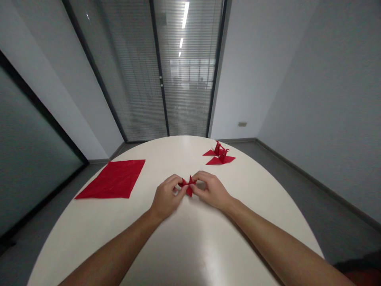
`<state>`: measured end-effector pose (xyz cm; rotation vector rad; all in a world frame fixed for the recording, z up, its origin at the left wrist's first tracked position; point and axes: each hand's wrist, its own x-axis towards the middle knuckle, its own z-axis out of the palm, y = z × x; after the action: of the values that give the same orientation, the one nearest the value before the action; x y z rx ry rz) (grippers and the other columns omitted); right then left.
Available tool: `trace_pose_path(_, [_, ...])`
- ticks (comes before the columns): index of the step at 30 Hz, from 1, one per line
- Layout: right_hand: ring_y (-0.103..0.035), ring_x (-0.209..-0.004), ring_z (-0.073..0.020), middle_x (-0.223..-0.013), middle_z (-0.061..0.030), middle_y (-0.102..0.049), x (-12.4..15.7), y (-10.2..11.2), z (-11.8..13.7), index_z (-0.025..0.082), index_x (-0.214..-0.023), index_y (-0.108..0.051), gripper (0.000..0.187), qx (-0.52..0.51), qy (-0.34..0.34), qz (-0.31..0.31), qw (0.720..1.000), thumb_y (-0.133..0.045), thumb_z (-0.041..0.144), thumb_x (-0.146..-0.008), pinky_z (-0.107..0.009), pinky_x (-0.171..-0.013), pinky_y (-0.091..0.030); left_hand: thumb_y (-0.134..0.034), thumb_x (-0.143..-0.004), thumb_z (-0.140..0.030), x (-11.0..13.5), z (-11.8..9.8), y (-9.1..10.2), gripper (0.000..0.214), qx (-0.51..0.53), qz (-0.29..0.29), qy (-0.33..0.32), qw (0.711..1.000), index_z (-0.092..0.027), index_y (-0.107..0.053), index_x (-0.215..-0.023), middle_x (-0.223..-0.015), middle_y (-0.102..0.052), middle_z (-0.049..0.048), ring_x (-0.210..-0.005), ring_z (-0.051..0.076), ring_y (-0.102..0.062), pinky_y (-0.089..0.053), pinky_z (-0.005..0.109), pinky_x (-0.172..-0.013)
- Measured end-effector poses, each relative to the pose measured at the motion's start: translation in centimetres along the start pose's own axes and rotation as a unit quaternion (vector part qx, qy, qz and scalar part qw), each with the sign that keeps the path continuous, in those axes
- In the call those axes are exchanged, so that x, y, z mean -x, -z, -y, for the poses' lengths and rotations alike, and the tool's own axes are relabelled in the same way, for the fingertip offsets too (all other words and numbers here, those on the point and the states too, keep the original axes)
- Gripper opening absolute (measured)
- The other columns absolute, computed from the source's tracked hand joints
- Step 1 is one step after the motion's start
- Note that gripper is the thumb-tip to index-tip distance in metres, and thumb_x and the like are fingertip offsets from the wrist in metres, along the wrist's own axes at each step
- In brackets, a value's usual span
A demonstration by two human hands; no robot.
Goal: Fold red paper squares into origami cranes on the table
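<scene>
A small folded piece of red paper (188, 186) sits at the middle of the white round table (178, 242), pinched from both sides. My left hand (166, 196) grips its left edge with curled fingers. My right hand (210, 189) holds its right edge, fingers bent around it. Both hands rest just above the tabletop. Most of the paper's shape is hidden between the fingers.
A flat square stack of red paper (114, 178) lies on the table to the left. Two finished red origami figures (219, 155) stand at the far right edge. Beyond the table are glass doors with blinds (175, 79) and grey walls.
</scene>
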<state>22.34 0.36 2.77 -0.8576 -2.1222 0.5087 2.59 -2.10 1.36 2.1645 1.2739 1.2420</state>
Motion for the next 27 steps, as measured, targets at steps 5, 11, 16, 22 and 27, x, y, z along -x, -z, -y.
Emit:
trace_pose_path(5, [-0.063, -0.080, -0.0190, -0.085, -0.0028, -0.069, -0.05, -0.11, 0.28, 0.021, -0.084, -0.065, 0.003, 0.004, 0.001, 0.009, 1.000, -0.066, 0.018, -0.084, -0.031, -0.074, -0.047, -0.060, -0.084, -0.015, -0.01, -0.28, -0.17, 0.009, -0.018, 0.002, -0.006, 1.000, -0.021, -0.062, -0.078, -0.079, -0.062, 0.0008, -0.074, 0.016, -0.057, -0.045, 0.026, -0.066])
trace_pose_path(11, [-0.063, -0.078, -0.0190, -0.083, -0.0022, -0.069, -0.06, -0.15, 0.38, 0.022, -0.083, -0.065, 0.004, 0.006, -0.006, 0.019, 1.000, -0.068, 0.019, -0.082, -0.030, -0.072, -0.046, -0.062, -0.081, -0.013, -0.05, -0.61, -0.15, 0.009, -0.022, 0.003, -0.001, 1.000, -0.021, -0.063, -0.077, -0.077, -0.062, 0.0002, -0.074, 0.016, -0.057, -0.045, 0.027, -0.066])
trace_pose_path(16, [-0.062, -0.076, -0.0186, -0.081, -0.0020, -0.069, -0.06, -0.03, 0.43, 0.021, -0.082, -0.065, 0.004, 0.004, -0.008, 0.022, 1.000, -0.068, 0.019, -0.081, -0.030, -0.072, -0.045, -0.063, -0.080, -0.015, -0.03, -0.53, -0.22, 0.008, -0.032, 0.005, 0.002, 0.999, -0.021, -0.061, -0.075, -0.074, -0.059, -0.0008, -0.070, 0.015, -0.054, -0.042, 0.026, -0.062])
trace_pose_path(22, [-0.062, -0.075, -0.0182, -0.080, -0.0018, -0.069, -0.10, 0.01, 0.45, 0.021, -0.081, -0.065, 0.006, 0.000, -0.003, 0.019, 1.000, -0.067, 0.016, -0.079, -0.029, -0.071, -0.045, -0.062, -0.080, -0.016, 0.00, -0.39, -0.11, 0.008, -0.028, 0.013, 0.001, 1.000, -0.021, -0.059, -0.075, -0.073, -0.058, -0.0014, -0.068, 0.014, -0.053, -0.041, 0.025, -0.061])
trace_pose_path(27, [-0.061, -0.075, -0.0174, -0.081, -0.0010, -0.069, -0.06, 0.03, 0.14, 0.021, -0.081, -0.066, 0.012, 0.009, -0.012, 0.011, 1.000, -0.066, 0.010, -0.075, -0.028, -0.072, -0.045, -0.062, -0.080, -0.015, -0.04, -0.11, -0.09, 0.008, -0.022, 0.003, 0.001, 1.000, -0.021, -0.057, -0.076, -0.075, -0.059, -0.0017, -0.068, 0.013, -0.055, -0.041, 0.024, -0.060])
